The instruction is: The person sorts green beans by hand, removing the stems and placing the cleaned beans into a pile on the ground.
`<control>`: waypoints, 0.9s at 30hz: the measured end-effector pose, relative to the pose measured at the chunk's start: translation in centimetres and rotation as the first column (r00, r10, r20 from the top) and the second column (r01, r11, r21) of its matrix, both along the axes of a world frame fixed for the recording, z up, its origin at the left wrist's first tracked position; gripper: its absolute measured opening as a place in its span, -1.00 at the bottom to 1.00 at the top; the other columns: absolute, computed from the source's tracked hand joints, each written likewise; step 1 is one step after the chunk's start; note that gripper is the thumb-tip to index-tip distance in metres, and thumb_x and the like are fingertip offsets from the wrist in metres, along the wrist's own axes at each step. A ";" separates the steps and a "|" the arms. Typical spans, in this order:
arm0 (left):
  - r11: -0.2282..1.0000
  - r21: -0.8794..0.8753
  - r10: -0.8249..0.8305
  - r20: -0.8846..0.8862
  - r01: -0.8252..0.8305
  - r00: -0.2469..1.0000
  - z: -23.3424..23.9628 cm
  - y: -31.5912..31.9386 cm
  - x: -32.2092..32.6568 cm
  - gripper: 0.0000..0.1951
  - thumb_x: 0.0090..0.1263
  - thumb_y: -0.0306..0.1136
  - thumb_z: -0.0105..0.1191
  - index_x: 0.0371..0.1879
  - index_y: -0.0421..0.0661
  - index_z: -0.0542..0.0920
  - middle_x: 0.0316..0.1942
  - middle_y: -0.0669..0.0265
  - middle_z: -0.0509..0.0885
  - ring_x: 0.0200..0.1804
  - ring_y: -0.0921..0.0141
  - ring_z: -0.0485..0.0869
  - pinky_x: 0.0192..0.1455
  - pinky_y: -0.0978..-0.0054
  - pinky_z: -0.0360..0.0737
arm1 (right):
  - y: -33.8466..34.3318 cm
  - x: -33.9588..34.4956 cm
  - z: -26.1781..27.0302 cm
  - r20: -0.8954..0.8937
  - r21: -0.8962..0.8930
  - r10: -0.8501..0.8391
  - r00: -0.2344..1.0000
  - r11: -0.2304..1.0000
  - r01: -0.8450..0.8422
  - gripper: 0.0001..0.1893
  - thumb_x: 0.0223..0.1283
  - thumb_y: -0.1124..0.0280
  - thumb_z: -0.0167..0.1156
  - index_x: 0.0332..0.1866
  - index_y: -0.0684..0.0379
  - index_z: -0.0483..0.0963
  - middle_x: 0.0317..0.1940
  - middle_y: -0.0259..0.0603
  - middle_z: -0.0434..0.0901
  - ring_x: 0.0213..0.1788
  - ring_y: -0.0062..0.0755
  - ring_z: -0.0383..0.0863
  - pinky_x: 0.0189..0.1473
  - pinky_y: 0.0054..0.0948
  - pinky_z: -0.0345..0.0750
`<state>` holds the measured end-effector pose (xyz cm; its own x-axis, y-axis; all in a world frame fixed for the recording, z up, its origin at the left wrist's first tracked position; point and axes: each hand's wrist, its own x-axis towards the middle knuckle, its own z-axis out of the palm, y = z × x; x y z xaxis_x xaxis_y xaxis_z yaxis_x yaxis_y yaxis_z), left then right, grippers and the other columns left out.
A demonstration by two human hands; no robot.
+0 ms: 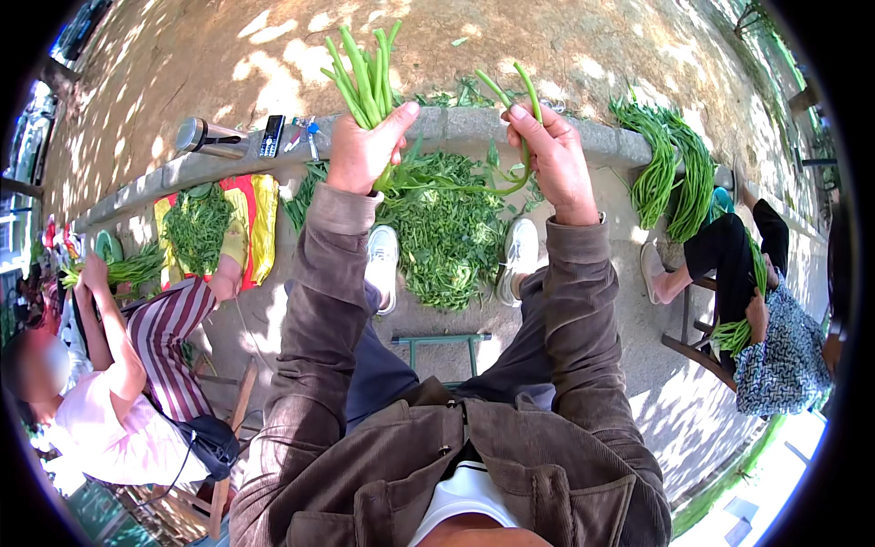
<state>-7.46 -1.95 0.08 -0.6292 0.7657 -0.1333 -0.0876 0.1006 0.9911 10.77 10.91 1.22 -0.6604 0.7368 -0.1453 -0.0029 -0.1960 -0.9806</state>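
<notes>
My left hand [369, 147] is closed around a bunch of thick green stems [362, 75], their ends pointing away from me. Between the thumb and fingers of my right hand [550, 150] are a couple of thin green stems [530, 85], one bending down below the hand. A leafy strand [472, 186] runs between the two hands. Beneath them, a heap of green leaves and stem pieces [448, 239] covers the ground between my white shoes [383, 263].
Along the stone kerb [458, 126] stand a steel flask [212, 139], a keypad phone [271, 137] and keys [312, 133]. Long green stems [660, 164] hang over it at right. People holding greens sit on both sides. More leaves [198, 225] lie on a red-yellow sack [263, 225].
</notes>
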 end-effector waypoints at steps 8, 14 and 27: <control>0.989 0.000 0.135 -0.439 -0.150 0.888 -1.8 -0.9 -1.2 -0.80 0.15 -0.31 0.24 -0.52 -0.21 0.61 -0.66 0.41 0.55 -0.62 0.65 0.43 -0.61 0.62 0.34 | 1.4 0.9 -0.8 0.090 0.071 0.039 0.995 0.996 -0.046 -0.81 0.16 0.34 0.13 -0.45 0.23 0.52 -0.62 -0.49 0.36 -0.56 -0.75 0.26 -0.46 -0.67 0.23; 0.993 0.004 -0.115 0.063 0.115 0.991 0.3 -0.7 -0.2 -0.82 0.16 -0.32 0.24 -0.43 -0.14 0.55 -0.68 0.42 0.50 -0.71 0.60 0.41 -0.70 0.66 0.32 | 0.1 -0.1 -1.2 -0.011 0.002 0.079 0.997 0.997 -0.079 -0.77 0.32 0.23 -0.03 -0.33 0.17 0.36 -0.65 -0.56 0.19 -0.64 -0.77 0.13 -0.57 -0.68 0.16; 0.936 0.148 -0.350 0.300 0.319 0.887 1.0 0.2 2.8 -0.84 0.21 -0.34 0.18 -0.47 -0.17 0.55 -0.69 0.41 0.47 -0.69 0.59 0.40 -0.65 0.65 0.32 | -2.5 -2.5 -0.7 -0.107 -0.059 -0.027 0.994 0.998 0.021 -0.80 0.08 0.31 0.28 -0.31 0.22 0.50 -0.62 -0.55 0.42 -0.63 -0.85 0.22 -0.61 -0.77 0.14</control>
